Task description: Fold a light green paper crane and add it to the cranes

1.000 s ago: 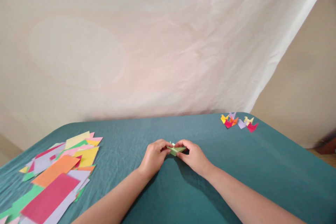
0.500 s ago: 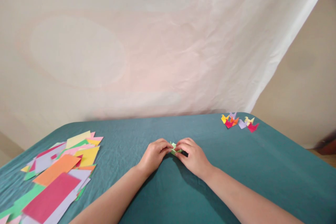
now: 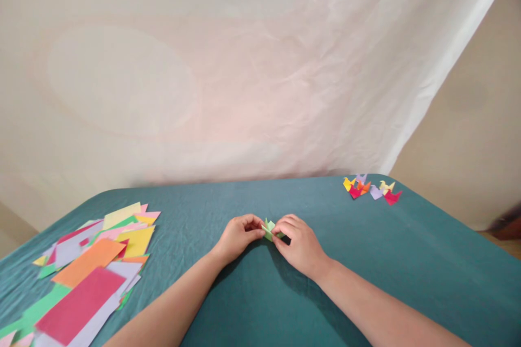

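Observation:
A small light green folded paper with pointed flaps is between my two hands, just above or on the table's middle. My left hand pinches its left end between thumb and fingers. From the other side my right hand grips the right part with thumb and forefinger, and its fingers cover some of the folds. Whether the paper rests on the cloth I cannot tell.
Loose coloured paper sheets lie overlapping on the left of the green-clothed table. At the far right sit several small folded paper birds. A pale cloth hangs behind the table.
My left hand has shifted slightly left, its thumb straighter, and more of the green paper's pointed flap shows. The right hand has barely moved.

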A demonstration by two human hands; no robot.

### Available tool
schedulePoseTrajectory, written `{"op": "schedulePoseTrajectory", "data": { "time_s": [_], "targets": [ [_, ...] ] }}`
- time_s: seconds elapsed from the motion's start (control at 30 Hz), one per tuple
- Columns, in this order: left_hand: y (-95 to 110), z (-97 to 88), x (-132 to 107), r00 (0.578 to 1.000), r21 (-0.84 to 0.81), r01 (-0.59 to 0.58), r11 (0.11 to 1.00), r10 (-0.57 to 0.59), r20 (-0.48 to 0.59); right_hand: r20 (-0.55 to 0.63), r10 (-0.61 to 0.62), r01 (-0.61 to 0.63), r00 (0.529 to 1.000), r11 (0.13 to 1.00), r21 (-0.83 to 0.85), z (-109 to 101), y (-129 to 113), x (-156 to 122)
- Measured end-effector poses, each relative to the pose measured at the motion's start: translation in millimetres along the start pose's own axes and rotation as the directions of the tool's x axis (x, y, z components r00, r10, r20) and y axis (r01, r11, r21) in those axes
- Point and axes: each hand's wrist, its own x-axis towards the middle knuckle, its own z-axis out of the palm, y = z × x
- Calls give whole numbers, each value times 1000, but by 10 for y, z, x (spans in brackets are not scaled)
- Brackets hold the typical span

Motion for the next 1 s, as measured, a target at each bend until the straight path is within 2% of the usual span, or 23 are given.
{"op": "schedulePoseTrajectory", "data": {
  "time_s": [0.27, 0.6, 1.0],
  "targets": [
    [58, 73, -41, 999, -35, 20, 999, -22, -47, -19, 54, -54, 998, 998, 19, -7, -44, 7],
    [146, 113, -64, 991, 0, -19, 1000, 18, -132, -24, 64, -63, 998, 998, 23, -28, -47, -2],
    [180, 173, -84, 992, -46, -25, 999, 20, -124, -27, 64, -63, 998, 998, 30, -16, -45, -3]
  ]
}}
